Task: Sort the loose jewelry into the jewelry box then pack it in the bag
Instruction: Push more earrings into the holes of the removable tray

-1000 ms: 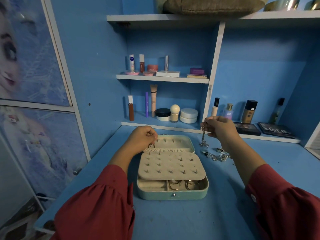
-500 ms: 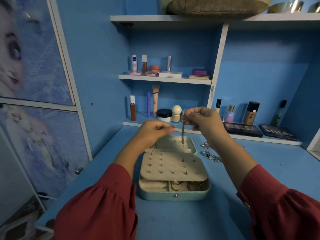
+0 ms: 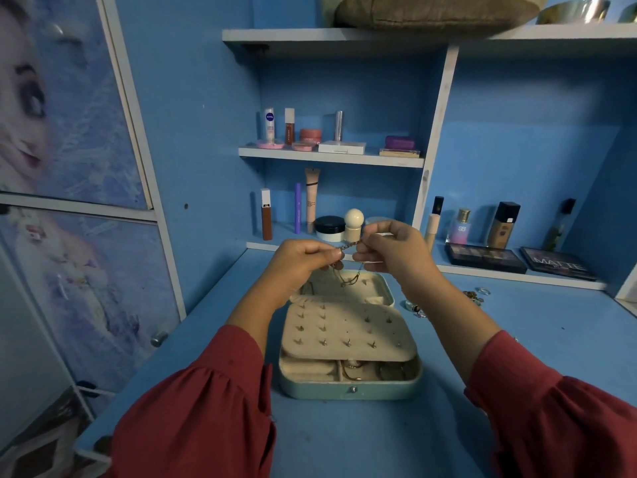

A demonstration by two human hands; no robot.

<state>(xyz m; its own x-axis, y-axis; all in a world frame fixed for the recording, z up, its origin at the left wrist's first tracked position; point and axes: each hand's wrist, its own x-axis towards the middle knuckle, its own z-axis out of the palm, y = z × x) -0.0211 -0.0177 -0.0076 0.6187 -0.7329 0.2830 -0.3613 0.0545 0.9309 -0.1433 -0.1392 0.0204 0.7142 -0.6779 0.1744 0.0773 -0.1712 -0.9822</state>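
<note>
Left hand [image 3: 303,262] and right hand [image 3: 389,250] pinching a chain [image 3: 348,270] taut above the open jewelry box [image 3: 348,391], likely to lower untangled into far compartment.

Bare desk [image 3: 344,439] lies near and left of the jewelry box [image 3: 350,388]. Loose jewelry [image 3: 418,309] crowds its right; cosmetics [image 3: 331,229] block the far edge.

Both hands [image 3: 303,262] [image 3: 393,251] pinch chain [image 3: 348,248] above jewelry box [image 3: 350,391].
</note>
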